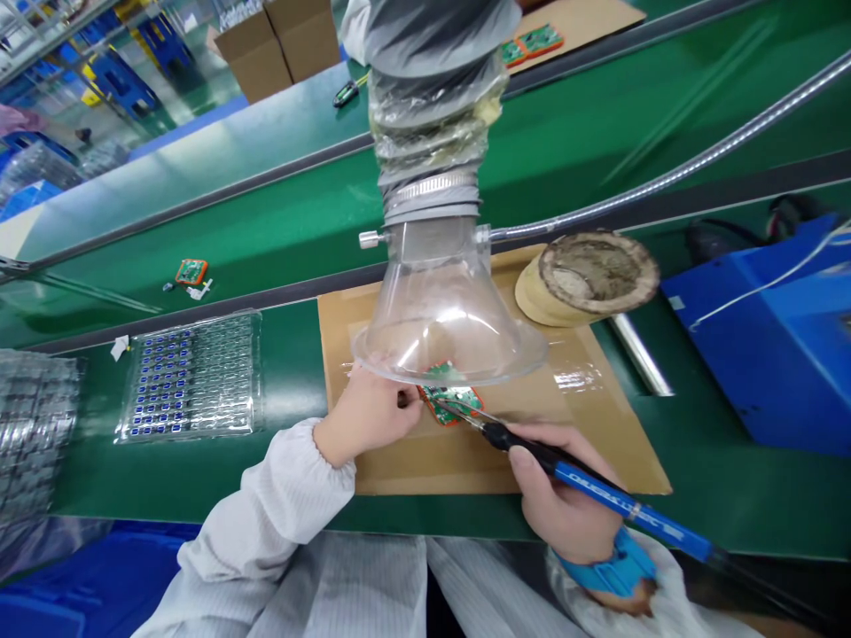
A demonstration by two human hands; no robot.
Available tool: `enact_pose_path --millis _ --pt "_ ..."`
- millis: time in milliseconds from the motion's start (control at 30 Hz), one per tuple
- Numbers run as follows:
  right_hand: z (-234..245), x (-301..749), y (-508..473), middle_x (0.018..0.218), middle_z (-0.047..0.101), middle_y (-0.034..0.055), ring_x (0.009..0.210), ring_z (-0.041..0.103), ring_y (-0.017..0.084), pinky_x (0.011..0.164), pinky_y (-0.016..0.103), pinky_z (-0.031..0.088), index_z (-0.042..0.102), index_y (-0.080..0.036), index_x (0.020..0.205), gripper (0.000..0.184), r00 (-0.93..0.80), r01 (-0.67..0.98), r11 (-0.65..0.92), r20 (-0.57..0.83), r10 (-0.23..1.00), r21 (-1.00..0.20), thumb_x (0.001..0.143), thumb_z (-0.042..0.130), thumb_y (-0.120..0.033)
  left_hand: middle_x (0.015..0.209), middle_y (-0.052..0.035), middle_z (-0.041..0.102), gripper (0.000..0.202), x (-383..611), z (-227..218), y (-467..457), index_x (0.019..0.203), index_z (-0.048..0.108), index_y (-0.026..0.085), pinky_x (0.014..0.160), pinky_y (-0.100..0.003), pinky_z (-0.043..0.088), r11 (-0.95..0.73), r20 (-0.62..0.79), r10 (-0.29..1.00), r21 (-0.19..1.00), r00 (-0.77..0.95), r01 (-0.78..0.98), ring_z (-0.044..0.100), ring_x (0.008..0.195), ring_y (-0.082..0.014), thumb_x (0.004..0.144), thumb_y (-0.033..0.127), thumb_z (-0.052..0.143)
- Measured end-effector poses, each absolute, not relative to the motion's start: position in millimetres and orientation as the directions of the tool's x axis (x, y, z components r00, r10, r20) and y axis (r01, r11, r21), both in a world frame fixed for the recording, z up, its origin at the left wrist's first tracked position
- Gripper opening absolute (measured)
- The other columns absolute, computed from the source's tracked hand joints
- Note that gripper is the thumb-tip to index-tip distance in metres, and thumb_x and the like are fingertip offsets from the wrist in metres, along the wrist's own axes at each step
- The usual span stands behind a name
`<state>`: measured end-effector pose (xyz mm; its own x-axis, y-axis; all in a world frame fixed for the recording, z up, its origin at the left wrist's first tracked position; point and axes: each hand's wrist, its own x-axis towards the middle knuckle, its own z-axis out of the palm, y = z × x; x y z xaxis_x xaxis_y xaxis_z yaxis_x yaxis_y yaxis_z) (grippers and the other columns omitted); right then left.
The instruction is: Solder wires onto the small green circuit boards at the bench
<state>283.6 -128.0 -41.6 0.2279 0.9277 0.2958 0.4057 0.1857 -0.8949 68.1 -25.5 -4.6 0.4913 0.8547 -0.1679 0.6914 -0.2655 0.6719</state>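
A green circuit board (455, 409) with an orange border lies on the brown cardboard sheet (399, 465), partly seen through the clear fume hood (442, 332). My left hand (369, 412) is closed at the board's left edge, gripping it there; some of its fingertips are behind the hood's rim. Held like a pen in my right hand (565, 496) is a blue-and-black soldering iron (598, 492). Its slim metal end, which looks like two thin prongs, reaches over the board's right part. Whether the end touches the board I cannot tell.
A grey duct (435, 115) hangs over the board. Beyond sits a round, stained pot (589, 279), with a blue machine (771, 328) at right. A clear tray (192, 377) of small blue parts lies left. Another board (192, 271) is on the green belt.
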Motion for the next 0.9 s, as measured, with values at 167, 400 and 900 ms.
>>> enact_pose_path --millis 167,400,900 --pt "-38.7 282.4 -128.1 0.094 0.074 0.0034 0.082 0.072 0.020 0.073 0.030 0.057 0.071 -0.025 0.101 0.012 0.197 0.464 0.153 0.270 0.943 -0.873 0.090 0.069 -0.029 0.082 -0.0050 0.065 0.012 68.7 -2.0 -23.1 0.068 0.060 0.017 0.075 -0.032 0.049 -0.292 -0.133 0.860 0.661 0.492 0.691 0.059 0.080 -0.0187 0.079 0.013 0.059" --pt "-37.2 281.2 -127.0 0.094 0.073 0.0031 0.081 0.071 0.019 0.072 0.028 0.057 0.069 -0.025 0.099 0.010 0.190 0.466 0.156 0.271 0.944 -0.871 0.090 0.069 -0.028 0.081 -0.0052 0.065 0.013 70.2 2.5 -22.8 0.066 0.059 0.017 0.079 -0.034 0.048 -0.321 -0.123 0.860 0.623 0.495 0.713 0.058 0.083 -0.0201 0.077 0.011 0.061" --pt "-36.7 282.2 -125.0 0.091 0.073 0.0028 0.078 0.072 0.020 0.068 0.030 0.059 0.070 -0.025 0.099 0.010 0.198 0.462 0.184 0.303 0.932 -0.868 0.090 0.069 -0.030 0.088 -0.0066 0.065 0.007 70.7 4.2 -21.4 0.075 0.061 0.017 0.085 -0.038 0.048 -0.357 -0.104 0.856 0.590 0.506 0.725 0.057 0.086 -0.0212 0.079 0.012 0.059"
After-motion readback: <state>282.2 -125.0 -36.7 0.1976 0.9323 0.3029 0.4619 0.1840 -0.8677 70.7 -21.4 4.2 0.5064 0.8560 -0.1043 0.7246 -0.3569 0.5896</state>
